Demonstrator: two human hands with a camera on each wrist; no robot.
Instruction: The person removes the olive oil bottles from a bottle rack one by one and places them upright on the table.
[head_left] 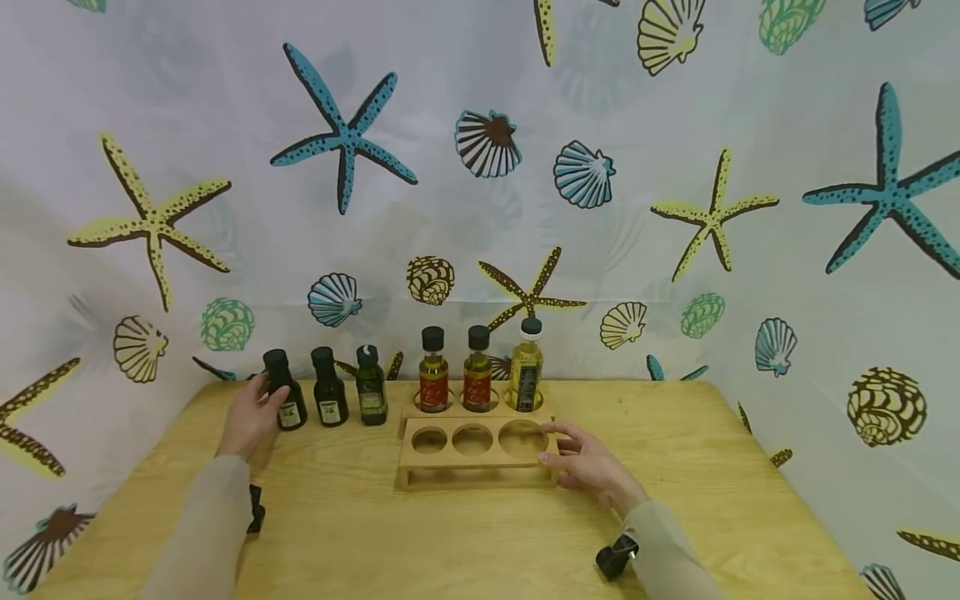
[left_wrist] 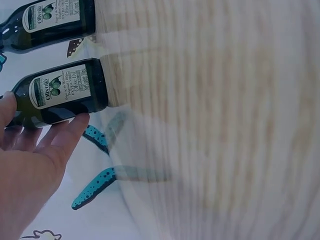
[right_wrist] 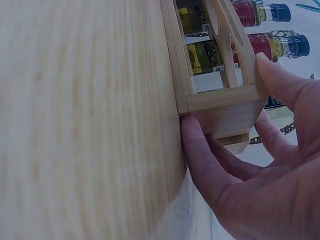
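My left hand (head_left: 251, 417) grips the leftmost dark olive oil bottle (head_left: 291, 408), which stands upright. In the left wrist view the thumb lies by that bottle's (left_wrist: 65, 92) shoulder and the fingers run behind it. A wooden two-step bottle rack (head_left: 442, 460) stands mid-table, with three round holes in its front step. My right hand (head_left: 588, 462) holds the rack's right end; in the right wrist view the thumb touches its upper edge and the fingers lie along the end panel (right_wrist: 230, 117). Two red-labelled oil bottles (head_left: 433, 387) and a pale yellow oil bottle (head_left: 527, 367) stand in the back step.
Right of the held bottle stand another dark bottle (head_left: 329, 392) and a green-tinted bottle (head_left: 371, 390), both upright. The wooden table (head_left: 337, 533) meets a curtain (head_left: 420, 208) printed with shells and starfish at its back and sides.
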